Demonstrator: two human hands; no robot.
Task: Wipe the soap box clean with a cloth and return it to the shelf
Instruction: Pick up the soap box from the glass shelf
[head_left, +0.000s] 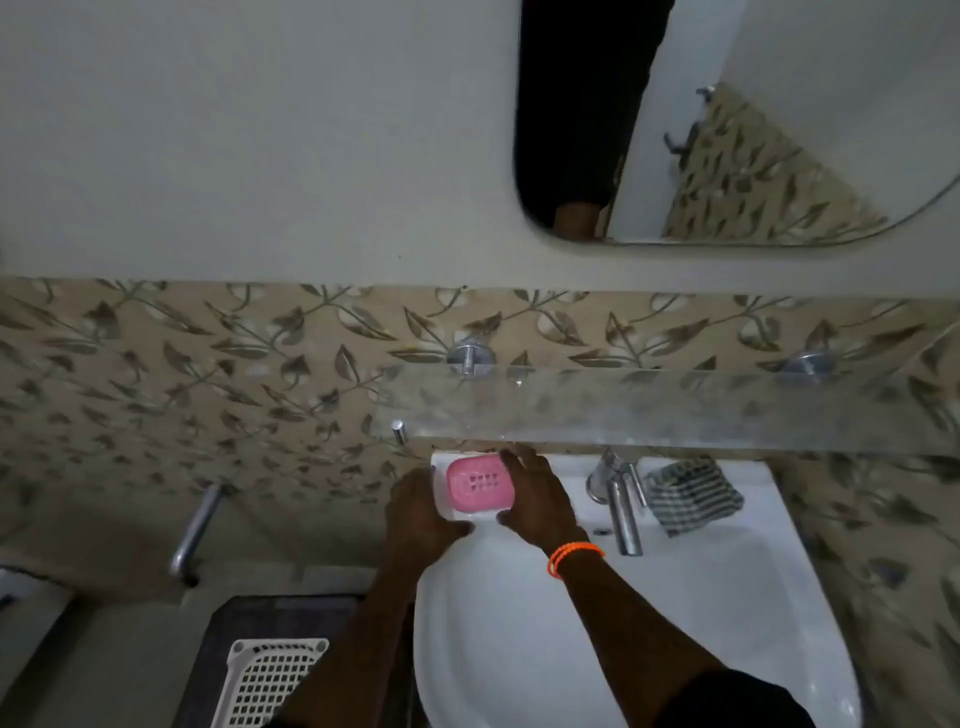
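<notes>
Head view: pink soap box (480, 487), slotted top, between both hands.

Bathroom, dim light. Upper wall (234, 130): plain pale paint. Lower wall: beige tiles (156, 384) with a grey-brown leaf-and-vine print. Mirror (727, 119): rounded corners, upper right, reflecting a dark opening, a white door edge and hooks. White washbasin (675, 623) with a chrome tap (621, 512). Chrome pipe (195, 532) at left on the tiles. White lattice basket (267, 680) on a dark mat (223, 629), lower left.
</notes>
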